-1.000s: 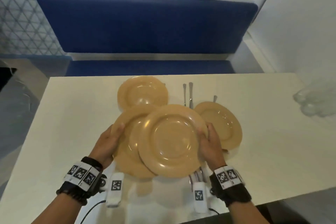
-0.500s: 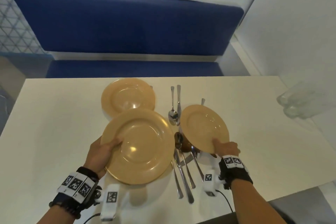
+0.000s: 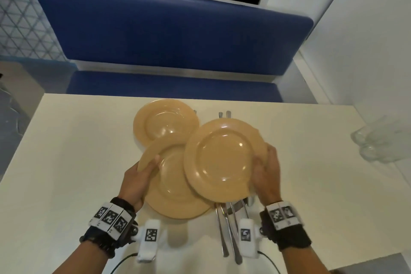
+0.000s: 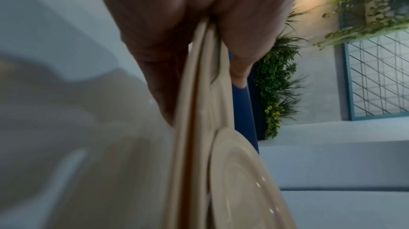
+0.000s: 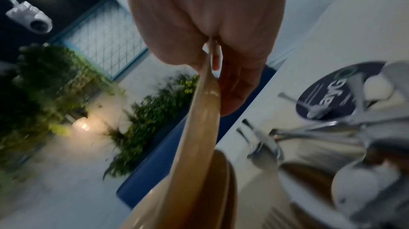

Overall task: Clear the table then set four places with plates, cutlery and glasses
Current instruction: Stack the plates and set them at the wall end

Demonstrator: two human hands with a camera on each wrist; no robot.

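Observation:
My left hand [image 3: 146,169] grips the left rim of a stack of two tan plates [image 3: 175,187], held low over the cream table [image 3: 66,162]. In the left wrist view my thumb lies on top of the two rims [image 4: 199,93] and my fingers lie under them. My right hand [image 3: 262,162] pinches the right rim of another tan plate [image 3: 222,158], which is raised and overlaps the stack's right side. That plate's edge [image 5: 199,136] shows in the right wrist view. One more tan plate [image 3: 164,122] lies flat further back. Cutlery [image 3: 229,233] lies under the raised plate.
Two cutlery handles [image 3: 223,114] poke out behind the raised plate. Clear glasses [image 3: 375,142] stand blurred at the table's right edge by the white wall. A blue bench [image 3: 169,29] runs along the far side. A dark round coaster [image 5: 332,93] lies under the cutlery.
My right hand has lifted the plate that lay at the right over the cutlery and carried it left, above the stack. The left hand still holds the stack.

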